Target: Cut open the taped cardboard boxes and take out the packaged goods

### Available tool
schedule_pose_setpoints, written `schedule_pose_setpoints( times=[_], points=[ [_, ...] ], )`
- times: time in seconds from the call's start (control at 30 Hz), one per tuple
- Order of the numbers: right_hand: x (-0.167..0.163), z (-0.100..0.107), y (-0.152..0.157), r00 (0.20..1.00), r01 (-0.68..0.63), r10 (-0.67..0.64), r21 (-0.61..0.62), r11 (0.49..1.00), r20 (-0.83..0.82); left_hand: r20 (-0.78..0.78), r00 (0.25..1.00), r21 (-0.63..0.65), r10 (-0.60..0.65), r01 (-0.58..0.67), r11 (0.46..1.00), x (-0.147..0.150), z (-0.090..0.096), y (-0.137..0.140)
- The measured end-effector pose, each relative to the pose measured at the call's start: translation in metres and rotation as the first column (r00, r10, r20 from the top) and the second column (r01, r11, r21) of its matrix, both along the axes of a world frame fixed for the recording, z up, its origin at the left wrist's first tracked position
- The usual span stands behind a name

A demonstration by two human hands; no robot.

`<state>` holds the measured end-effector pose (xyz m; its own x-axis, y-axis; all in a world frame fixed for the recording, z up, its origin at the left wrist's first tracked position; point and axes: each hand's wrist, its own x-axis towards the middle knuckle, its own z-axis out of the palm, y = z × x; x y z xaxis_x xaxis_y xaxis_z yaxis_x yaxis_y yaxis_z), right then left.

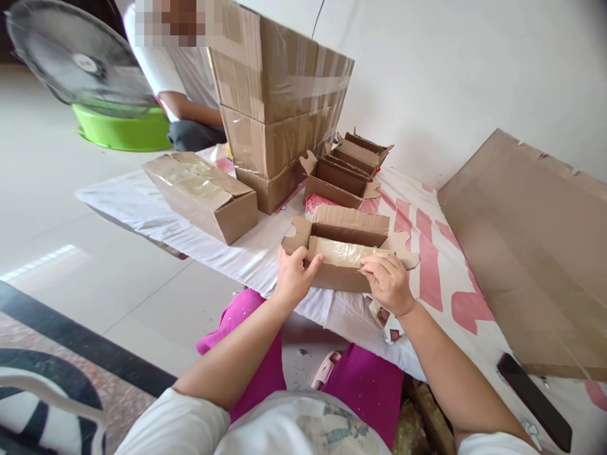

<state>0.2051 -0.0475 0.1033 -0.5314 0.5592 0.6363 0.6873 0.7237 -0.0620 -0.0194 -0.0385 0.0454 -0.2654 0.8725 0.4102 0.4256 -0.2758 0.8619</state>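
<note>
A small open cardboard box (336, 278) sits before me at the near edge of the table, its end flaps spread outward. My left hand (294, 270) grips its left front corner, with the thumb along the front rim. On the near side of the opening is a cardboard flap (339, 251) covered in shiny tape. The fingers of my right hand (389, 278) are pinched at the right end of this taped flap; the exact contact is partly hidden by the fingers.
Behind stand several open boxes (339, 180) and a tall stack of taped boxes (284, 95). A closed box (203, 193) lies left. At right are a large cardboard sheet (526, 265) and a phone (535, 401). Another person (190, 82) sits beyond, near a fan (85, 63).
</note>
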Motion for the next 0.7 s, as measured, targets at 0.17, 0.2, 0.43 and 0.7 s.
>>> schedule_pose_setpoints(
  times=[0.17,0.2,0.43,0.7],
  points=[
    [-0.008,0.000,-0.003,0.954,0.142,-0.177,-0.156,0.978,-0.243,-0.009,1.000,-0.004,-0.013,0.013,1.000,0.000,-0.002,-0.001],
    [-0.009,-0.001,-0.003,0.946,0.162,-0.202,-0.169,0.972,-0.255,-0.017,1.000,-0.007,-0.014,0.014,1.000,0.000,-0.002,-0.001],
    [-0.013,-0.001,0.001,0.946,0.270,-0.287,-0.125,0.955,-0.148,-0.044,0.999,0.015,-0.029,0.029,0.999,-0.001,-0.002,-0.001],
    [-0.016,0.007,-0.002,0.961,0.209,-0.229,-0.137,0.968,-0.153,-0.036,0.998,-0.011,-0.042,0.042,0.999,-0.003,-0.004,-0.002]
  ],
)
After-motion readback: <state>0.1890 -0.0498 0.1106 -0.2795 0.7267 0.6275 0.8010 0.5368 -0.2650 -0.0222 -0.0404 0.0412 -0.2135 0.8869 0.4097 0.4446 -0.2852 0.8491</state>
